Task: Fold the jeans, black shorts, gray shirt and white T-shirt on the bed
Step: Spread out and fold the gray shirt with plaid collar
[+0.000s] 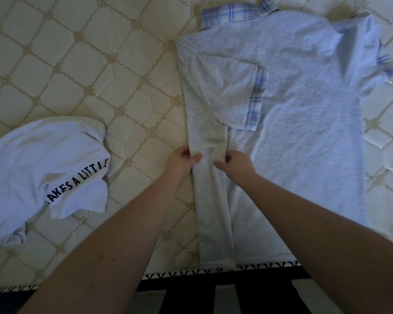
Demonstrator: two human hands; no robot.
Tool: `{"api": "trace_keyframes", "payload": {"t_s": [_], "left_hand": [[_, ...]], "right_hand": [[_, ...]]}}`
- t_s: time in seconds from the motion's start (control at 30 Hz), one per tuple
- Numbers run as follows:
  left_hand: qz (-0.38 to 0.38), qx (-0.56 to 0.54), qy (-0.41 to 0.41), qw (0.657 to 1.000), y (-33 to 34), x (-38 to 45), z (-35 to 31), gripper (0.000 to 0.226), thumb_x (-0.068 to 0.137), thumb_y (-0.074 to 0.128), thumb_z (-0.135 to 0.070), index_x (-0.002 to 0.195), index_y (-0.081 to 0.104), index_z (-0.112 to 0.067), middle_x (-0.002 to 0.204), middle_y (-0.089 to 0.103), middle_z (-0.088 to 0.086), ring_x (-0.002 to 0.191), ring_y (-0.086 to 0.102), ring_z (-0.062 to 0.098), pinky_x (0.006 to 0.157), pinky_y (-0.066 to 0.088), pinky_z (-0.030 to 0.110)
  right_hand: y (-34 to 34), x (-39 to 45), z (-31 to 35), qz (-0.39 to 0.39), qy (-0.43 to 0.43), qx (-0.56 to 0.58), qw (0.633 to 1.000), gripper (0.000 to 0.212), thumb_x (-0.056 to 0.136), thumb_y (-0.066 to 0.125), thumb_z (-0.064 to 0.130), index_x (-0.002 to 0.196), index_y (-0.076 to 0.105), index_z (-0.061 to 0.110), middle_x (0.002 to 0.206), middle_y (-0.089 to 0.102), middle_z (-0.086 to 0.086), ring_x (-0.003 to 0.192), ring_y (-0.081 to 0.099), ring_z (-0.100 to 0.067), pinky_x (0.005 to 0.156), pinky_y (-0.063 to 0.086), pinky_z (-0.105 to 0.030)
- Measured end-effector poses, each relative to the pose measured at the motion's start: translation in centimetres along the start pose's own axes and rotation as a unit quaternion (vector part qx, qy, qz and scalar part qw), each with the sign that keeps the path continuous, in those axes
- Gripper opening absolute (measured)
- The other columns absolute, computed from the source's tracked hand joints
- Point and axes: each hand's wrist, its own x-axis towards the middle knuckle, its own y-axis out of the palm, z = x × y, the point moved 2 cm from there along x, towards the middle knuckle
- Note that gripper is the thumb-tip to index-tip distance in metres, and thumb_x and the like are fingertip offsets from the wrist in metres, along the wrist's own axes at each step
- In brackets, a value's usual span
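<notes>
mid-fold on the gray shirt (293, 109) laid out on the bed (100, 64): left hand (182, 160) and right hand (235, 163) both pinch its folded-in left strip. next i'd fold the right side over. white t-shirt (45, 168) waits crumpled nearby.

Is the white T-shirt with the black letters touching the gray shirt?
Apart. The head view shows the crumpled white T-shirt with black letters lying left of the gray shirt with plaid trim, with a bare strip of quilted cream mattress between them.
</notes>
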Motion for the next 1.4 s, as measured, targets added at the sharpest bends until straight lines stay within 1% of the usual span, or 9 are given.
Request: {"api": "trace_keyframes", "payload": {"t_s": [0.17, 0.3, 0.4, 0.5, 0.67, 0.8, 1.0, 1.23, 1.4], "left_hand": [[0.027, 0.058, -0.022, 0.998, 0.0, -2.2, 3.9, 0.026, 0.087, 0.073, -0.022, 0.111, 0.068, -0.013, 0.099, 0.072, -0.001, 0.087, 0.068, 0.013, 0.079, 0.055, 0.027], [0.019, 0.047, -0.012, 0.999, 0.1, -3.8, 6.3, 0.016, 0.086, 0.073, -0.031, 0.098, 0.069, -0.021, 0.096, 0.073, -0.004, 0.077, 0.07, 0.005, 0.063, 0.053, 0.018], [0.043, 0.026, -0.022, 0.998, 0.5, -4.8, 8.2, 0.023, 0.084, 0.076, -0.024, 0.104, 0.068, -0.017, 0.104, 0.074, 0.002, 0.091, 0.071, 0.013, 0.079, 0.057, 0.03], [-0.002, 0.058, -0.014, 0.998, 0.6, -5.8, 9.7, 0.021, 0.089, 0.069, -0.03, 0.105, 0.068, -0.016, 0.103, 0.073, 0.002, 0.093, 0.069, 0.017, 0.085, 0.056, 0.035], [-0.005, 0.051, -0.045, 0.998, 1.1, -8.2, 11.9, 0.02, 0.086, 0.073, -0.033, 0.099, 0.066, -0.02, 0.099, 0.073, 0.003, 0.092, 0.07, 0.02, 0.083, 0.057, 0.037], [0.022, 0.094, -0.076, 0.992, 1.2, -11.0, 14.8, 0.029, 0.085, 0.074, -0.022, 0.11, 0.066, -0.01, 0.107, 0.072, 0.009, 0.095, 0.069, 0.024, 0.087, 0.056, 0.039], [0.066, 0.164, -0.139, 0.974, 1.3, -14.8, 19.6, 0.036, 0.089, 0.067, -0.01, 0.124, 0.062, -0.001, 0.114, 0.069, 0.019, 0.102, 0.066, 0.033, 0.092, 0.053, 0.042], [0.085, 0.326, -0.119, 0.934, 0.9, -17.4, 21.5, 0.021, 0.091, 0.065, -0.03, 0.093, 0.068, -0.009, 0.094, 0.072, 0.012, 0.088, 0.068, 0.029, 0.076, 0.053, 0.032], [-0.035, 0.406, -0.06, 0.911, -0.5, -17.5, 18.4, 0.038, 0.088, 0.057, -0.053, 0.082, 0.05, -0.016, 0.084, 0.064, 0.007, 0.084, 0.062, 0.028, 0.068, 0.041, 0.032]], "right_hand": [[1.1, -2.0, -2.3, -0.051, 0.03, -0.045, 0.997, 0.022, 0.087, 0.064, 0.043, 0.082, 0.057, 0.023, 0.075, 0.061, 0.005, 0.074, 0.06, -0.017, 0.058, 0.044, -0.028], [2.4, -4.0, -3.7, 0.013, -0.012, -0.015, 1.0, 0.032, 0.083, 0.069, 0.047, 0.104, 0.065, 0.024, 0.084, 0.063, 0.009, 0.079, 0.059, -0.011, 0.065, 0.044, -0.025], [3.1, -5.1, -4.3, -0.002, -0.011, -0.017, 1.0, 0.027, 0.085, 0.068, 0.044, 0.099, 0.067, 0.021, 0.079, 0.062, 0.009, 0.075, 0.059, -0.012, 0.062, 0.042, -0.026], [3.4, -6.1, -5.1, -0.036, 0.041, -0.052, 0.997, 0.021, 0.088, 0.063, 0.045, 0.087, 0.061, 0.024, 0.074, 0.06, 0.008, 0.072, 0.06, -0.015, 0.057, 0.042, -0.027], [6.5, -8.8, -7.3, 0.06, 0.053, -0.045, 0.996, 0.028, 0.088, 0.062, 0.047, 0.099, 0.067, 0.022, 0.081, 0.064, 0.007, 0.073, 0.061, -0.012, 0.058, 0.045, -0.026], [8.8, -11.8, -9.8, 0.09, 0.077, -0.053, 0.992, 0.032, 0.089, 0.062, 0.04, 0.11, 0.068, 0.017, 0.095, 0.07, -0.002, 0.087, 0.064, -0.021, 0.074, 0.05, -0.03], [10.9, -15.5, -13.2, 0.106, 0.138, -0.024, 0.984, 0.016, 0.09, 0.064, 0.033, 0.092, 0.068, 0.018, 0.093, 0.071, -0.004, 0.09, 0.064, -0.023, 0.069, 0.041, -0.026], [11.6, -17.8, -14.5, 0.084, 0.146, -0.05, 0.984, 0.011, 0.089, 0.065, 0.032, 0.086, 0.063, 0.022, 0.092, 0.07, -0.004, 0.091, 0.065, -0.024, 0.076, 0.049, -0.031], [9.6, -17.2, -13.7, 0.0, 0.165, 0.001, 0.986, 0.024, 0.09, 0.062, 0.046, 0.089, 0.063, 0.022, 0.083, 0.063, 0.002, 0.085, 0.061, -0.023, 0.069, 0.043, -0.029]]}}
